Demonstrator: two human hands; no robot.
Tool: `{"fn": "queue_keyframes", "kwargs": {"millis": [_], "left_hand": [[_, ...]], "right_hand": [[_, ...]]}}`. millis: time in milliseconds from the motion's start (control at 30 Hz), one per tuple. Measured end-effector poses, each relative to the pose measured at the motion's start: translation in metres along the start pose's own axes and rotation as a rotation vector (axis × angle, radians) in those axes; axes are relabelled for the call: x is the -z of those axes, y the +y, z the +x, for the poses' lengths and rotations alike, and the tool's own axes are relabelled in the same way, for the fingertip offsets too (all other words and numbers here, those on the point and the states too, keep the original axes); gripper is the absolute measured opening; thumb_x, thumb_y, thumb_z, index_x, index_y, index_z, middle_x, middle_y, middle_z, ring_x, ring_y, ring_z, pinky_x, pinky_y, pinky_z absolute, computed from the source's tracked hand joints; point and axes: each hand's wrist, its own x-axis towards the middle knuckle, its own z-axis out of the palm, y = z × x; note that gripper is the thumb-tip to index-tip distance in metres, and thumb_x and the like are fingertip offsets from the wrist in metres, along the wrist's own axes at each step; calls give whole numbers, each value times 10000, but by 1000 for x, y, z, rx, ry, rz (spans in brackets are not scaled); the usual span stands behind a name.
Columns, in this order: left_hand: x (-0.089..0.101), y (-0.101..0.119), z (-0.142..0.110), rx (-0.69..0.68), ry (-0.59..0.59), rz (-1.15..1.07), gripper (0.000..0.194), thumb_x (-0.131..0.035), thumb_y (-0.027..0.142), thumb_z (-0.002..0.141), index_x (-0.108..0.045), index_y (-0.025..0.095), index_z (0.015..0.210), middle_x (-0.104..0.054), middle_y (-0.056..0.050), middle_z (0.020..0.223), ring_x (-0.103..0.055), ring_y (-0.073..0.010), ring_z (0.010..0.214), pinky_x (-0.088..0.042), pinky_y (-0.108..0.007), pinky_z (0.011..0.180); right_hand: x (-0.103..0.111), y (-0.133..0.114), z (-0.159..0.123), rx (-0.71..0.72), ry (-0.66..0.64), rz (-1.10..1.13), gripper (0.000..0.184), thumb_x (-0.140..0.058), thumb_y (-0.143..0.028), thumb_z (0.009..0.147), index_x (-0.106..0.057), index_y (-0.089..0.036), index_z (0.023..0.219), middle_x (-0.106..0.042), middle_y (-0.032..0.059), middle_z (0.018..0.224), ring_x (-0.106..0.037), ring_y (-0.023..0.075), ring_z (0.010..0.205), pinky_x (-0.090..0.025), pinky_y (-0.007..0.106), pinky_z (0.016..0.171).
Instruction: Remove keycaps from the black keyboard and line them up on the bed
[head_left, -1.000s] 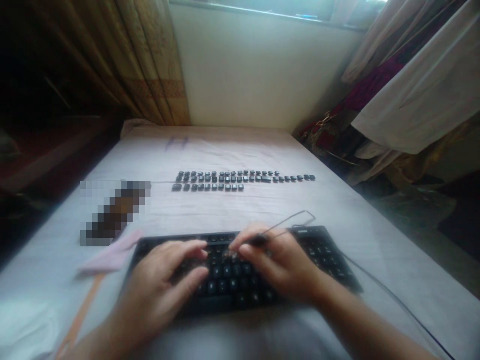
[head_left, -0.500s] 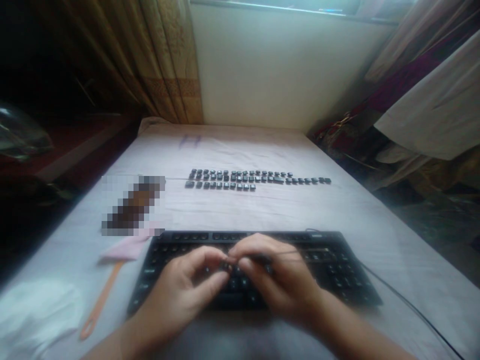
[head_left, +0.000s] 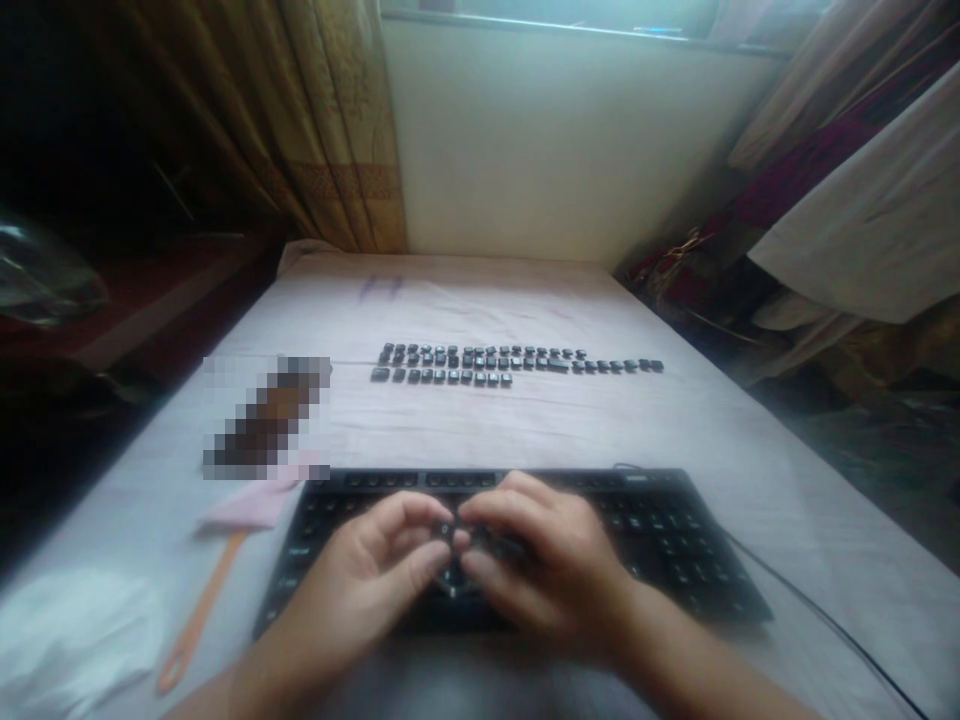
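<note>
A black keyboard (head_left: 712,570) lies flat before me, with dark gaps among its keys. Over its middle, my left hand (head_left: 382,555) pinches a small black keycap (head_left: 445,529) between thumb and fingers. My right hand (head_left: 551,550) meets it there, fingertips close against the keycap. Curled in the right hand is the dark handle of a wire keycap puller (head_left: 511,546); its wire loop is hidden now. Farther back, loose keycaps (head_left: 454,376) sit in several rows on the pale sheet.
A brush with an orange handle (head_left: 201,610) and pink head (head_left: 251,503) lies left of the keyboard, near a pixelated dark object (head_left: 270,415). White cloth (head_left: 82,635) is at lower left. The keyboard's cable (head_left: 810,602) runs down the right side. Clothes (head_left: 877,210) hang at right.
The right hand lifted the puller from the keys and tucked it into the palm, its wire swinging out of sight. My left hand moved in and took the keycap. The view shifted slightly.
</note>
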Motion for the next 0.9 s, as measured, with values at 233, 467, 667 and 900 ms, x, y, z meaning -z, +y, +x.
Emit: {"fn": "queue_keyframes", "kwargs": {"millis": [233,467,667,900], "left_hand": [[-1,7,-2,65,-45,14,284,-674,453,868,-627,227,1034,-735,11,802,-709,-169,812,-533,-210,675],[10,-1,-6,-196,53,396,317,-592,427,913,-612,336,1216,-778,10,1072,-748,-195,946,-601,-242,782],[49,-2,9,-573,407,880,257,-617,446,891,-667,402,1139,-795,70,1007,-767,-176,892,-613,-231,784],[93,-14,28,-573,561,1058,311,-537,537,898,-730,339,1041,-793,15,1016,-763,-224,929,-614,-326,840]], "right_hand": [[-11,5,-5,47,-45,-82,142,-619,-202,887,-705,-147,987,-701,69,802,-661,161,631,-516,237,543],[12,10,6,-71,-40,-33,160,-607,-129,790,-702,-173,911,-695,46,791,-647,145,653,-513,237,591],[63,81,43,-515,98,-98,239,-640,-314,796,-730,-159,955,-640,-3,669,-532,115,528,-444,241,516],[65,148,68,-671,-5,-295,165,-674,-186,727,-765,-179,865,-667,-10,634,-596,142,586,-457,250,600]]}}
